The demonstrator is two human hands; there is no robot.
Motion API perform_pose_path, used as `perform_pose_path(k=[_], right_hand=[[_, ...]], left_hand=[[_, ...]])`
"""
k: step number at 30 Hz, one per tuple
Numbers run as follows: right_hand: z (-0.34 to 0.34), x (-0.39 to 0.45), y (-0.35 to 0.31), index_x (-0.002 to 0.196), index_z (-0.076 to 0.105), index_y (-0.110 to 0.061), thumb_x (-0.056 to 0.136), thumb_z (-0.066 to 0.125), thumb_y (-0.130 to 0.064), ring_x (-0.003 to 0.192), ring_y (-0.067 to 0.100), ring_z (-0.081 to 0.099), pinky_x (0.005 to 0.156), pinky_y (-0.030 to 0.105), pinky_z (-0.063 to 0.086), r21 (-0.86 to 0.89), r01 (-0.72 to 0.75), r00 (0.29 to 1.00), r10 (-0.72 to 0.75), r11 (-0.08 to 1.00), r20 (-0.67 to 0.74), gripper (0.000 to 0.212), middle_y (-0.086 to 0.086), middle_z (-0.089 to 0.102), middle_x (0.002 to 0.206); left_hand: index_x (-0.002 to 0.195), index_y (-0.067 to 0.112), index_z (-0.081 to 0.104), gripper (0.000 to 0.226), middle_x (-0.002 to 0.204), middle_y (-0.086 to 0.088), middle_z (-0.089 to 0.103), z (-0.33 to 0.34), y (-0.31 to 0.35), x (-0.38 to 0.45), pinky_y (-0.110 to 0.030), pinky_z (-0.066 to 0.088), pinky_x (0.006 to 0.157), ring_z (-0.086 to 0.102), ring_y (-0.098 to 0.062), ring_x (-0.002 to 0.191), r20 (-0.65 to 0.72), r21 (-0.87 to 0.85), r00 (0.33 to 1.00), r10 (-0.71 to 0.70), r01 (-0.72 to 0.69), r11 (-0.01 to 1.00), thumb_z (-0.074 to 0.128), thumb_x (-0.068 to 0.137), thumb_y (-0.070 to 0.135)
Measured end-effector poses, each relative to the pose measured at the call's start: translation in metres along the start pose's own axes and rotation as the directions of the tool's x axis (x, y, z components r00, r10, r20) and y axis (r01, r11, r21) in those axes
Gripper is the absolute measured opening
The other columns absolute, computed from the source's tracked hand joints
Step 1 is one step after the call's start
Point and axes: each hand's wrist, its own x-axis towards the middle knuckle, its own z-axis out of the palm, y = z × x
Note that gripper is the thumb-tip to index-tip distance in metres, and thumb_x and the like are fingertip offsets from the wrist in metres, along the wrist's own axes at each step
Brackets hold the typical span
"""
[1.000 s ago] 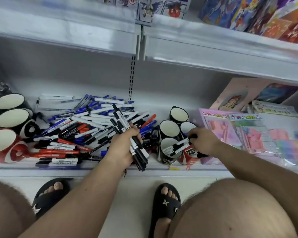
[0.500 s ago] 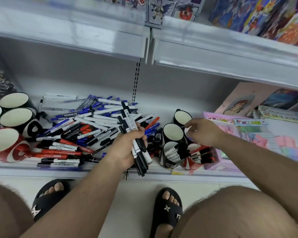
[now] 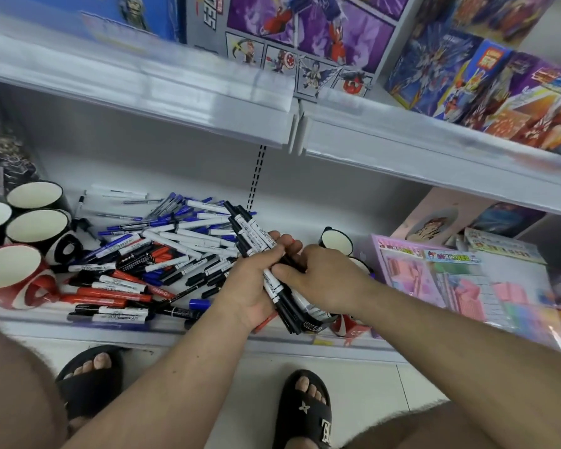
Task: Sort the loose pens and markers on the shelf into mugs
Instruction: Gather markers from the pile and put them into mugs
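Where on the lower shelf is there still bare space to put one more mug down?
Bare shelf floor shows behind the pen pile, along the back wall toward the black mug. A narrow strip lies behind the thin pens at back left. The middle is crowded with pens; the left mugs and right-hand packets fill the ends.

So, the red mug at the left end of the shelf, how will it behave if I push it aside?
The red mug looks rigid and glazed, so it probably slides. It stands upright, wide and empty, so tipping seems unlikely. Markers lie beside it and may roll away.
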Motion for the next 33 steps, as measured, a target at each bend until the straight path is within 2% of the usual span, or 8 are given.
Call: perform_pose_path(k=[4,8,11,13,16,20,24,33], right_hand=[[0.011,0.003,0.012,0.068,0.047,-0.029,0.096,0.055,-0.045,0.053,0.012,0.053,0.057,0.026,0.045,0.265,-0.034,0.999,0.025,0.964,0.039,0.034,-0.002,0.057,0.060],[0.014,0.006,0.018,0.071,0.047,-0.029,0.097,0.054,-0.040,0.054,0.012,0.055,0.061,0.029,0.050,0.228,-0.001,1.000,0.005,0.974,-0.015,0.029,-0.001,0.061,0.067],[0.016,0.005,0.021,0.074,0.051,-0.029,0.097,0.055,-0.031,0.045,0.005,0.053,0.059,0.029,0.050,0.282,0.020,0.999,-0.005,0.959,-0.054,0.023,-0.003,0.060,0.062],[0.015,0.002,0.022,0.092,0.060,-0.031,0.099,0.054,-0.034,0.054,0.005,0.058,0.056,0.022,0.043,0.224,0.047,0.996,-0.029,0.973,-0.083,0.009,-0.005,0.063,0.072],[0.012,-0.003,0.020,0.129,0.058,-0.016,0.101,0.051,-0.036,0.083,0.021,0.064,0.066,0.023,0.039,0.074,0.099,0.987,-0.089,0.992,-0.137,0.035,0.006,0.071,0.101],[-0.008,-0.008,0.030,0.085,0.056,-0.026,0.102,0.050,-0.035,0.052,0.006,0.055,0.058,0.026,0.046,0.187,0.034,0.998,-0.042,0.982,0.042,0.020,-0.009,0.060,0.070],[-0.024,-0.020,0.049,0.087,0.049,-0.011,0.104,0.045,-0.034,0.045,0.016,0.053,0.040,0.022,0.043,0.252,-0.115,0.966,0.050,0.961,0.254,0.029,0.002,0.059,0.061],[-0.017,-0.027,0.053,0.093,0.053,-0.008,0.105,0.044,-0.021,0.040,0.011,0.050,0.035,0.015,0.035,0.512,-0.222,0.957,0.085,0.830,0.276,0.021,0.006,0.063,0.073]], left_hand=[[0.136,0.003,0.048,0.066,0.127,-0.015,0.061,0.003,-0.003,-0.002,-0.045,0.054,0.088,0.054,-0.033,0.127,-0.067,0.013,0.998,0.001,0.000,1.000,0.063,0.072,0.010],[0.107,0.011,0.060,0.021,0.098,-0.006,0.074,0.006,-0.005,-0.001,-0.047,0.055,0.088,0.065,-0.030,0.107,-0.068,0.073,0.994,0.089,-0.084,0.994,0.057,0.087,0.005],[0.105,0.012,0.060,0.026,0.102,-0.006,0.072,0.007,-0.005,0.000,-0.051,0.048,0.098,0.059,-0.034,0.121,-0.069,0.035,0.992,0.102,-0.100,0.994,0.062,0.080,0.011],[0.107,0.010,0.061,0.030,0.102,-0.007,0.071,0.009,-0.007,0.000,-0.047,0.050,0.096,0.061,-0.031,0.118,-0.072,0.036,0.993,0.095,-0.092,0.995,0.063,0.076,0.011],[0.085,0.011,0.074,0.013,0.095,-0.007,0.073,0.014,-0.012,-0.004,-0.036,0.057,0.078,0.070,-0.022,0.092,-0.056,0.127,0.995,0.079,-0.071,0.989,0.063,0.081,0.009],[0.093,0.010,0.072,0.020,0.099,-0.009,0.070,0.014,-0.005,-0.004,-0.045,0.051,0.095,0.065,-0.028,0.102,-0.034,0.056,0.999,0.019,-0.017,0.998,0.063,0.077,0.020],[0.104,0.012,0.066,0.023,0.094,-0.006,0.071,0.004,0.010,0.008,-0.057,0.038,0.108,0.058,-0.031,0.119,-0.064,-0.019,0.992,0.110,-0.111,0.994,0.062,0.082,0.019],[0.123,0.012,0.062,0.057,0.134,-0.018,0.059,0.000,-0.005,0.012,-0.061,0.043,0.102,0.057,-0.039,0.123,-0.143,0.041,0.987,0.071,-0.066,0.997,0.079,0.069,0.021]])
